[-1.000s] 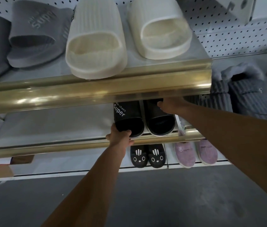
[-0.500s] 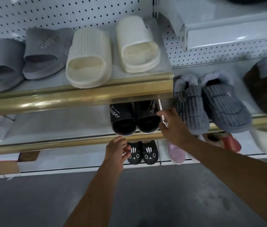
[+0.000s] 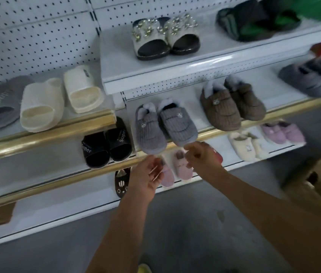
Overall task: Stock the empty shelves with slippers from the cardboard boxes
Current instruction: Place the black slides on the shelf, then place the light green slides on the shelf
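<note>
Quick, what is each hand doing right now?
Left hand: open, fingers relaxed, holding nothing.
Right hand: fingers loosely curled, apparently empty; blurred.

Black slides (image 3: 106,147), ribbed grey slippers (image 3: 165,129), gold shelf edge (image 3: 43,137).

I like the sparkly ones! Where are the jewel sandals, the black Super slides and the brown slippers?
jewel sandals (image 3: 156,39), head view, left sandal's strap
black Super slides (image 3: 106,147), head view, between the straps
brown slippers (image 3: 221,110), head view, left slipper's top

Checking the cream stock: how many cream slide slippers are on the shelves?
2. Both sit side by side on the upper left gold-edged shelf: the left cream slide next to the grey slide, the right cream slide against the divider. Others may lie out of view.
</note>
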`<state>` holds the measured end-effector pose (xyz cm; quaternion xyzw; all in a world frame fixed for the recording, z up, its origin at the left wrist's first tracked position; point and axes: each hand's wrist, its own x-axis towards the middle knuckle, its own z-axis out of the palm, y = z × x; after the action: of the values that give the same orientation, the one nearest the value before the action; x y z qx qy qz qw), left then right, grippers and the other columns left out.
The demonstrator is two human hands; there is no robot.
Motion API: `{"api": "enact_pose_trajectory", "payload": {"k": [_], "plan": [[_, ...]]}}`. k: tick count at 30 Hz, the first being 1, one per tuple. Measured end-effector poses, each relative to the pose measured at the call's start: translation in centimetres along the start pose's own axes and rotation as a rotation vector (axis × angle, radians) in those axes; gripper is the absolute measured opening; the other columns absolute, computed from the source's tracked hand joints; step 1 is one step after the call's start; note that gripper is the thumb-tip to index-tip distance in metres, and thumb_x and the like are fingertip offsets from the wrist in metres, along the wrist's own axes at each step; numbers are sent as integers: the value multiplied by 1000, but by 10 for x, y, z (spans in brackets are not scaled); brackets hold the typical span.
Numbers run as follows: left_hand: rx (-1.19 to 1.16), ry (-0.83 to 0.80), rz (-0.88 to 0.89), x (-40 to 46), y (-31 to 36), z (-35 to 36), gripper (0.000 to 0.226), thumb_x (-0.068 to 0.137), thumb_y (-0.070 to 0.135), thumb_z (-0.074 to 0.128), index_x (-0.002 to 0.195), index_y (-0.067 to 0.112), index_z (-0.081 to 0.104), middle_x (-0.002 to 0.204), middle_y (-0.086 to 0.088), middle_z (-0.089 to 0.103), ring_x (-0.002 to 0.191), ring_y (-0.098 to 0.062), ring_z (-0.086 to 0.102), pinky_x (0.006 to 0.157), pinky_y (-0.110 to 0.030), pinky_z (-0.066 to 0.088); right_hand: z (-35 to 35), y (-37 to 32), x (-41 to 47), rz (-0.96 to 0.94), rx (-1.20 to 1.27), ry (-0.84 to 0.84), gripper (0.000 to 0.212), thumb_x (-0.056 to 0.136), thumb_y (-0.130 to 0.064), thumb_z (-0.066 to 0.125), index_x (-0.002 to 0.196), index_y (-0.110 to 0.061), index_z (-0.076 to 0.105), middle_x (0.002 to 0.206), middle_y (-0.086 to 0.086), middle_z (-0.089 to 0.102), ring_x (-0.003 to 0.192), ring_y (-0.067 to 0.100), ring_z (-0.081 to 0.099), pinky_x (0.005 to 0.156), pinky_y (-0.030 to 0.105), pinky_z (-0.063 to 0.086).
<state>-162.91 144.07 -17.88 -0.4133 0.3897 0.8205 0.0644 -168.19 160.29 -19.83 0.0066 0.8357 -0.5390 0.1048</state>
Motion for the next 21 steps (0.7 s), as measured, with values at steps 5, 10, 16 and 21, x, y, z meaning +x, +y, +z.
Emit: {"api": "enact_pose_trajectory", "payload": {"k": [5,10,16,21], "plan": [[98,-97,-11,-38,-45,78,8,97,15,56,95,10,62,79,-5,70,73,-19,59,67,-29,45,-115,13,-33,65,88,50,16,88,0,56,81,-13,63,65,-2,64,50,4,57,49,20,45],[217,-222,4,-68,-89,170,12,97,15,56,89,9,62,78,-6,66,66,-17,60,61,-28,43,-242,33,-54,133,76,154,14,89,-5,56,98,-13,65,84,7,68,64,16,61,53,22,47],[329,-349,-103,-82,-155,278,10,94,23,61,96,14,64,75,1,69,60,-12,60,56,-24,43,-374,75,-88,236,83,353,13,92,-4,57,100,-7,66,65,1,62,40,1,52,41,13,41],[387,-427,-212,-93,-213,355,9,94,18,60,102,14,64,87,-2,66,71,-14,57,61,-25,46,-460,113,-118,309,112,571,14,90,2,57,98,3,68,65,6,60,53,14,51,43,14,41]]}}
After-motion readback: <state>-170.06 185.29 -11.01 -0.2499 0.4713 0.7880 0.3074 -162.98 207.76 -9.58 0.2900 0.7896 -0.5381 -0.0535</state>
